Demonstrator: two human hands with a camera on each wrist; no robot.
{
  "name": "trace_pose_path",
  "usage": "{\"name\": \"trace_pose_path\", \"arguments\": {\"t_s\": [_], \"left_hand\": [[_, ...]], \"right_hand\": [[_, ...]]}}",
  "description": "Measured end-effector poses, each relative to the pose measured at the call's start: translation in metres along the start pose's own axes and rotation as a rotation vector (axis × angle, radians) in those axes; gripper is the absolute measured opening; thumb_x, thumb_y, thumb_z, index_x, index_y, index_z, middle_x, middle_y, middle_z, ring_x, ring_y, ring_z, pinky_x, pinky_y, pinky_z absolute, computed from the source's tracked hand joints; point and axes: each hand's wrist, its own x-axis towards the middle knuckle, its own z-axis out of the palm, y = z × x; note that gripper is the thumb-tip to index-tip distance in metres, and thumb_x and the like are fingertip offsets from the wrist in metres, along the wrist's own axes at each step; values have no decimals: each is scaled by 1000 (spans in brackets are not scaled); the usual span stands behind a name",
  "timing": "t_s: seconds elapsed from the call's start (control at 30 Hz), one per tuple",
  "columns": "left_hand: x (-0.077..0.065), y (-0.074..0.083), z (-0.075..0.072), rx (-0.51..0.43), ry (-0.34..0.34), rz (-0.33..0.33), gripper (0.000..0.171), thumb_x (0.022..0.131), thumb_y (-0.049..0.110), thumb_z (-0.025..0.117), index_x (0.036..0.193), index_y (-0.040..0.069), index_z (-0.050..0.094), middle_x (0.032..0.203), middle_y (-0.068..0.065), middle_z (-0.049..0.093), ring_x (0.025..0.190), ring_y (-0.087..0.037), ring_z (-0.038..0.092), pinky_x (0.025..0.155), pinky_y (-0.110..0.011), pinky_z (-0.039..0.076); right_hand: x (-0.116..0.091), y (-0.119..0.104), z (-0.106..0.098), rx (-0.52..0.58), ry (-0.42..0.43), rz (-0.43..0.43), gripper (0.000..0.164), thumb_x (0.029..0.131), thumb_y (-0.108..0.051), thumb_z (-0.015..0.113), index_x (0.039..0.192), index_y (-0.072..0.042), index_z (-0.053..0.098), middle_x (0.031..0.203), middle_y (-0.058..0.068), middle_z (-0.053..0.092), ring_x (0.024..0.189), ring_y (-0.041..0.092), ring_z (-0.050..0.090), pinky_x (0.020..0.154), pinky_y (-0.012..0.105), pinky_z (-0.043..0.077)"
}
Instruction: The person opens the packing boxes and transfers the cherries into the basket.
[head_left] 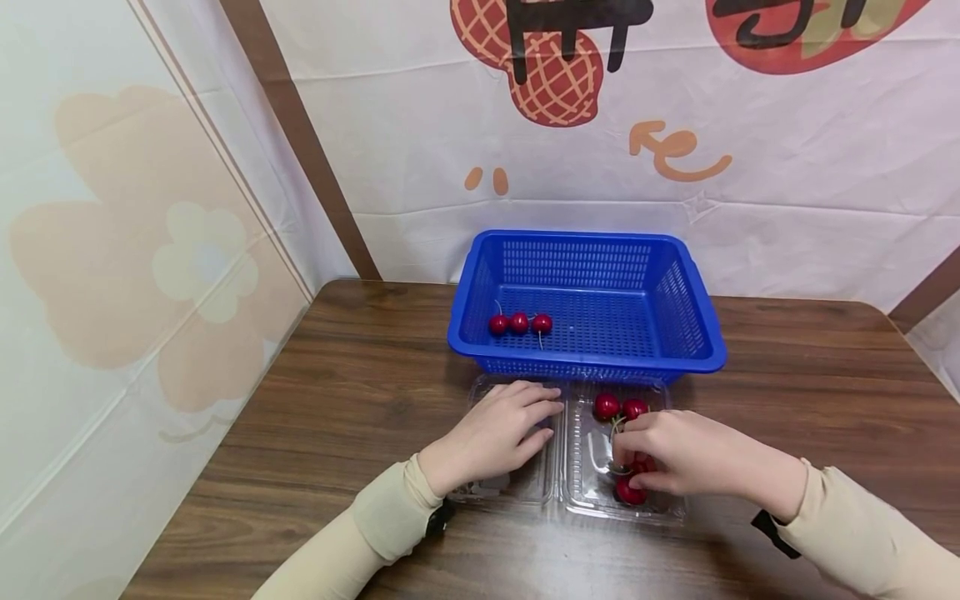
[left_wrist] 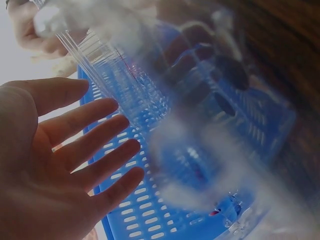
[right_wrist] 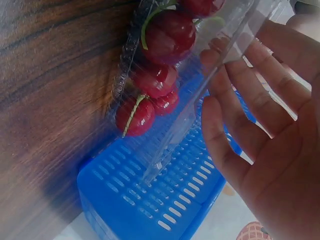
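Note:
A clear plastic clamshell box lies unfolded on the table. Its right half (head_left: pixel 588 487) contains several red cherries (head_left: pixel 606 407) with green stems. My left hand (head_left: pixel 498 429) rests over the left half (head_left: pixel 528 483), fingers spread and nothing in them; the left wrist view shows its bare palm (left_wrist: pixel 65 160). Over the right half, my right hand (head_left: pixel 678 454) reaches down, thumb and fingertips close to the front cherry (head_left: pixel 628 492). From the right wrist, the fingers (right_wrist: pixel 250 100) look loosely extended beside the plastic wall, with no cherry visibly gripped. Whether the fingertips touch one is hidden.
Behind the box stands a blue perforated basket (head_left: pixel 588 362), with three cherries (head_left: pixel 519 323) in a row at its front left. A printed cloth (head_left: pixel 420 150) hangs behind the wooden table (head_left: pixel 360 367). Another cloth (head_left: pixel 135 250) hangs along the left side.

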Motion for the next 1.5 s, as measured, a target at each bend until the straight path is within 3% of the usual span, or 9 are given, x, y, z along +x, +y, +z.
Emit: {"name": "trace_pose_path", "arguments": {"t_s": [0.8, 1.5], "left_hand": [[1, 0, -1, -5, -2, 2, 34, 90, 27, 53, 119, 11, 63, 129, -5, 58, 118, -22, 48, 97, -39, 42], [0, 0, 0, -3, -3, 3, 35, 91, 28, 52, 120, 11, 63, 129, -5, 57, 118, -22, 48, 97, -40, 42]], "right_hand": [[-2, -3, 14, 39, -113, 30, 27, 63, -23, 77, 87, -25, 65, 84, -12, 59, 75, 2, 53, 61, 30, 52], [-1, -1, 19, 99, -138, 25, 31, 61, -16, 78, 90, -21, 65, 86, -9, 61, 78, 3, 55, 63, 27, 52]]}}
